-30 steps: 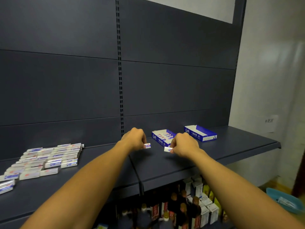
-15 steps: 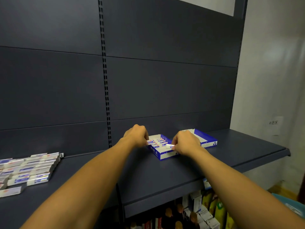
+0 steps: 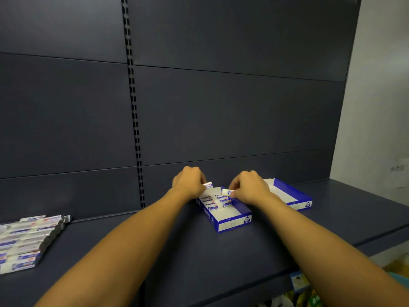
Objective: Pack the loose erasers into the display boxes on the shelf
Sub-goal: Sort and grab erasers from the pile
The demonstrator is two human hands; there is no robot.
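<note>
While your left hand [image 3: 188,181] pinches one eraser [image 3: 208,185] at the far left corner of the nearer display box [image 3: 228,220], your right hand [image 3: 249,187] pinches a second eraser [image 3: 227,192] just over the box's far end, fingers curled round it. Your two hands sit close together but apart, each clamped on its own eraser. Inside the box, a few packed erasers [image 3: 215,201] lie in rows at the back, with bare white floor toward the front wall. A second display box [image 3: 294,196] lies just beyond your right hand, partly hidden by it. Both boxes rest on the dark shelf [image 3: 172,251]. Well off to the left, the loose erasers [image 3: 24,240] lie in tidy rows at the picture's edge.
</note>
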